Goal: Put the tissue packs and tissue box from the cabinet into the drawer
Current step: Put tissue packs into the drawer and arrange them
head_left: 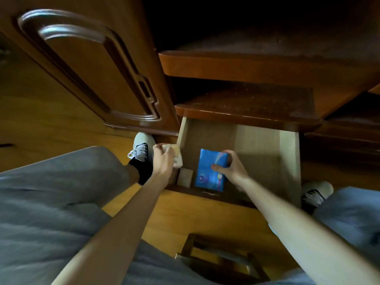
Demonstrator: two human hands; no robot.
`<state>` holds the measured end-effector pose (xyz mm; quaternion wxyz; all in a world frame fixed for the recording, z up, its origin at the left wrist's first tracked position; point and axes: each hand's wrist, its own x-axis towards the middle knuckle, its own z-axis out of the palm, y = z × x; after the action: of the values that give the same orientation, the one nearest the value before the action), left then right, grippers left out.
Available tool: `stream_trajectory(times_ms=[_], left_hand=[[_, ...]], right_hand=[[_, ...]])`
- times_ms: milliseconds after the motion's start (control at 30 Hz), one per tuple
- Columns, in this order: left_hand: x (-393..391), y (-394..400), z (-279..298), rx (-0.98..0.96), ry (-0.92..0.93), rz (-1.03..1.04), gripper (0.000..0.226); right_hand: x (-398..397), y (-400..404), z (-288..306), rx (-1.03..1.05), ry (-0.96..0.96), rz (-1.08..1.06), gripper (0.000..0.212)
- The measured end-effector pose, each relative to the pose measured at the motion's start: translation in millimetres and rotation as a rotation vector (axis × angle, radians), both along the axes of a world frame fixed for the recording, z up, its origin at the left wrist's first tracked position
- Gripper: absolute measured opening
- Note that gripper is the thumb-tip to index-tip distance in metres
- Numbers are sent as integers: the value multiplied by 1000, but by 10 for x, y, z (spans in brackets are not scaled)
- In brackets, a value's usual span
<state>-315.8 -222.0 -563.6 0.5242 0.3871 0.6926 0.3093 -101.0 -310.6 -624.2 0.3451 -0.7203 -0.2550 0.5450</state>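
The pale wooden drawer stands pulled out below the cabinet shelves. Inside it, a blue tissue pack lies flat near the front left, with my right hand gripping its right edge, thumb on top. At the drawer's left wall, my left hand is closed on a small white and yellow tissue pack, held just over the rim. A small beige item rests in the drawer's front left corner.
The open cabinet door hangs to the left. Two dark wooden shelves sit above the drawer and look bare. My knees in grey trousers and my white shoes flank the drawer. A wooden stool stands on the floor below.
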Motion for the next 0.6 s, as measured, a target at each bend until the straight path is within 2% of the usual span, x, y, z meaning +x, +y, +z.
stream_trajectory(times_ms=[133, 300, 333, 433, 467, 600], left_hand=[[-53, -28, -99, -42, 3, -99, 15], [-89, -41, -135, -8, 22, -228, 32], [-99, -36, -132, 9, 43, -243, 33], [-114, -21, -141, 52, 68, -248, 34], [-111, -25, -138, 57, 64, -257, 34], [-92, -59, -144, 51, 18, -290, 37]], right_hand=[[-143, -31, -164, -78, -91, 141, 65], [-178, 34, -198, -147, -160, 186, 79], [-189, 52, -194, -185, -224, 255, 82], [-176, 101, -202, -311, -573, 480, 92], [-172, 110, -211, -313, -572, 484, 92], [-152, 97, -233, -284, -228, 280, 87]])
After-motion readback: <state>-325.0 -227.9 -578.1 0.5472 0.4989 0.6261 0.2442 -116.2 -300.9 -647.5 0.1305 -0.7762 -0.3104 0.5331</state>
